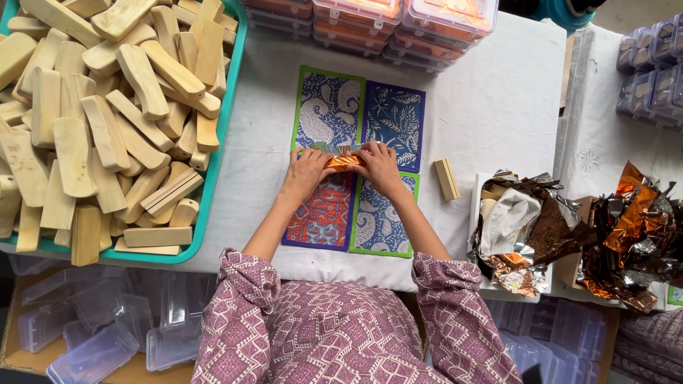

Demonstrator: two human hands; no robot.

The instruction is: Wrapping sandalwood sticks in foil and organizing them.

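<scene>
Pinching one copper-foil-wrapped block [344, 162], both hands [341, 171] sit right of a teal tray [213, 178] heaped with wooden blocks [107, 114].

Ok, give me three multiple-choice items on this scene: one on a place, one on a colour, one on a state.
1. Where does the single loose wooden block lie?
A. In the teal tray
B. On the white cloth, right of the printed mats
C. On the foil heap

2. What colour is the foil-wrapped piece between the hands?
A. Orange-copper
B. Blue
C. White

3. How do the hands stand?
A. Both idle at the table edge
B. One reaching into the tray
C. Both pressed on the wrapped piece

Answers:
1 B, the block sits alone on the cloth beside the printed mats.
2 A, it shines orange-copper.
3 C, the left hand and right hand both grip it from either side over the mats.
</scene>
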